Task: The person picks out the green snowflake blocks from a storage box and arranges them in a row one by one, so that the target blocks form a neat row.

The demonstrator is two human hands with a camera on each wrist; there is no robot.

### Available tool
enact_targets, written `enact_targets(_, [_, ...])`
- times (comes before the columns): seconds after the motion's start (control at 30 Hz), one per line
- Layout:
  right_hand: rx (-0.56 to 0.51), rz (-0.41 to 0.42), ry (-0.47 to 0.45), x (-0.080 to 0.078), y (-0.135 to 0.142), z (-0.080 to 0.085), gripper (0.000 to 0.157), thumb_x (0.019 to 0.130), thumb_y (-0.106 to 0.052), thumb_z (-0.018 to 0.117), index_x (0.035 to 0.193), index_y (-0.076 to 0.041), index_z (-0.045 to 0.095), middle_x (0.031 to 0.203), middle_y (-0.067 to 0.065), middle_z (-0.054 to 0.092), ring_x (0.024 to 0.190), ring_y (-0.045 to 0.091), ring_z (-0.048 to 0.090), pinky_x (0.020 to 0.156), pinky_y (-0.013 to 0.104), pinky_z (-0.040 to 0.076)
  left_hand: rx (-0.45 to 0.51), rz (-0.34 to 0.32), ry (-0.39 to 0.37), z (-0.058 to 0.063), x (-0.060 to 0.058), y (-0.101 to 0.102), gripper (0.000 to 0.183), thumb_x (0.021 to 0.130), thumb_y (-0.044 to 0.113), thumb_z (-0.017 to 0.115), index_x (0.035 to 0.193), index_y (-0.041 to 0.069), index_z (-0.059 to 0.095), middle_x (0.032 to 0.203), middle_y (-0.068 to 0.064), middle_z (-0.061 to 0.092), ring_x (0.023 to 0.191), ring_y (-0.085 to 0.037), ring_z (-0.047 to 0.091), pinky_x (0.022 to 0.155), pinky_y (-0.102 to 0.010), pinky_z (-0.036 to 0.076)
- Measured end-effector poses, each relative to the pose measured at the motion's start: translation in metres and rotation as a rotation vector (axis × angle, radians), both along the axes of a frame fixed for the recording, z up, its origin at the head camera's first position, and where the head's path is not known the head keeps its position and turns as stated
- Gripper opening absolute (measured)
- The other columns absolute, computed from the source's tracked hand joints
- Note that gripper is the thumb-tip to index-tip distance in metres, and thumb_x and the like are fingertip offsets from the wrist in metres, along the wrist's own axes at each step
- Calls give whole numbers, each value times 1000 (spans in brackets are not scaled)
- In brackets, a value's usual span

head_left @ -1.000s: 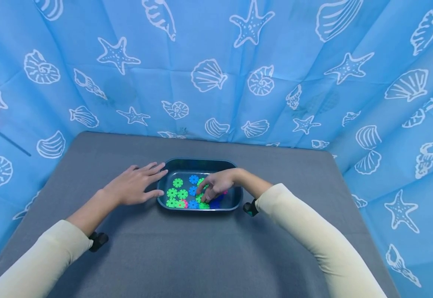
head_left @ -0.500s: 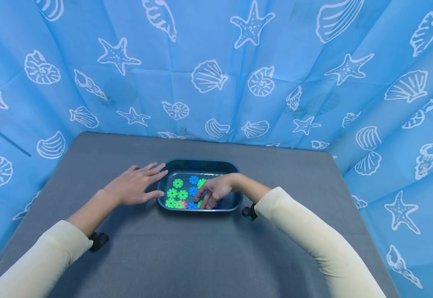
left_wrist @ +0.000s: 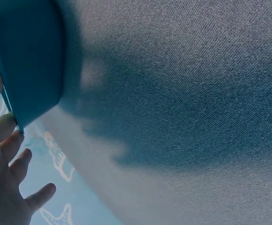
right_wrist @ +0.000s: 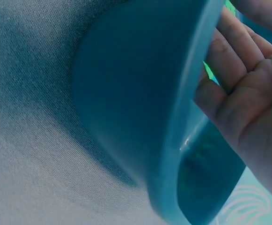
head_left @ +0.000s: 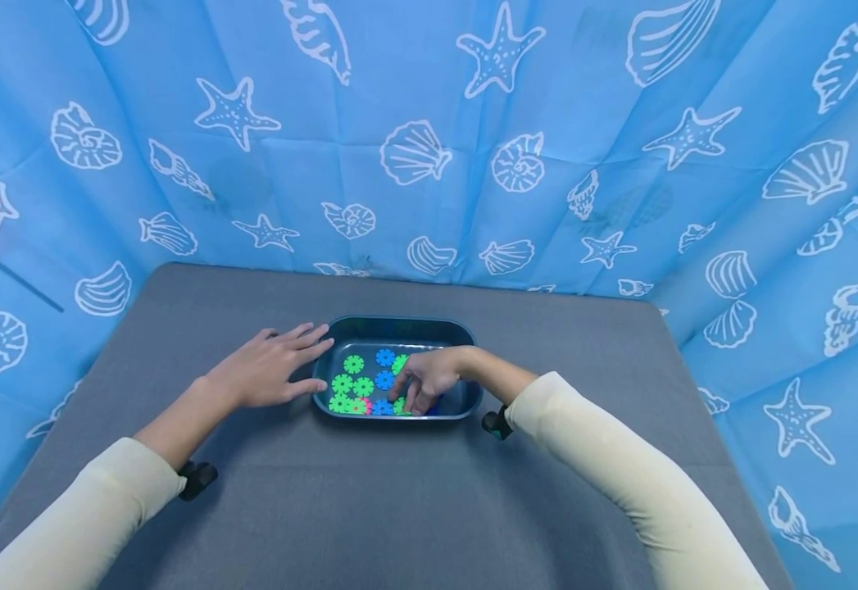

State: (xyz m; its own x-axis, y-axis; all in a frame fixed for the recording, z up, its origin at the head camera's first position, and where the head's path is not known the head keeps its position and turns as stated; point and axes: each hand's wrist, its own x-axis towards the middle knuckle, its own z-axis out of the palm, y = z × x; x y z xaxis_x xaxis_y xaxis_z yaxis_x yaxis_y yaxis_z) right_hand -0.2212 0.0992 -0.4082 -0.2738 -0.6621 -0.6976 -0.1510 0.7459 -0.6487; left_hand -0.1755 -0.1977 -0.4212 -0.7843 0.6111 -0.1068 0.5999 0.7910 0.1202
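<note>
A dark blue-green tray [head_left: 429, 330] holds flat, notched, flower-shaped plastic discs. Several green discs [head_left: 342, 383] lie at its left, with a pink disc [head_left: 367, 405] by the near wall. Blue discs [head_left: 384, 380] form a column near the middle. My left hand [head_left: 262, 369] rests fingertips on the tray's left rim, fingers spread. Reaching into the tray from the right, my right hand [head_left: 432, 375] has its fingers pointing down among the discs by the near wall. In the right wrist view the tray wall [right_wrist: 126, 79] hides those fingertips; a little green shows between the fingers.
The tray stands on a grey cloth-covered table [head_left: 369, 508]. Behind and beside it hangs a blue curtain [head_left: 458, 213] printed with white shells and starfish. A black wrist camera [head_left: 197, 479] sits under the left forearm, another under the right.
My right hand has shifted slightly toward the tray's near wall, now covering dark blue discs and some green ones that showed earlier. The left hand stays on the rim.
</note>
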Motion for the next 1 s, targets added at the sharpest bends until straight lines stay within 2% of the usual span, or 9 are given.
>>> enact_targets(0.13, [5,14,31,-1,2,3,45,95,-2,64,139,-7,57,101,1,75,96,11,67,98,31,49,0,5,-10,2,1,1,75,95,54,59,153,10,41,159,-15,33,145,-40,30,107,-68,30])
enact_targets(0.3, [-8,-20,47,-4,7,9,42,95,-2,65,136,-5,59,97,3,75,94,12,68,96,32,51,-13,14,-23,3,1,1,76,95,56,58,153,10,39,160,-15,31,146,-39,29,107,-69,29])
enact_targets(0.6, [-26,-38,92,-5,25,30,39,95,-2,63,134,-1,59,91,6,76,89,16,72,94,33,53,-5,12,-36,4,0,1,76,96,55,58,154,9,38,160,-14,32,146,-38,30,106,-69,29])
enact_targets(0.87, [-100,-87,176,-13,57,47,37,95,-2,63,132,0,59,88,6,75,88,19,73,99,38,50,24,11,-51,4,0,1,77,95,54,59,154,9,38,160,-14,32,145,-39,30,106,-69,30])
enact_targets(1.0, [-139,-156,222,-19,78,52,37,94,-2,65,131,3,59,88,7,76,88,20,73,97,39,51,20,9,-54,4,-1,0,77,95,54,59,154,9,38,160,-14,31,145,-39,30,106,-69,30])
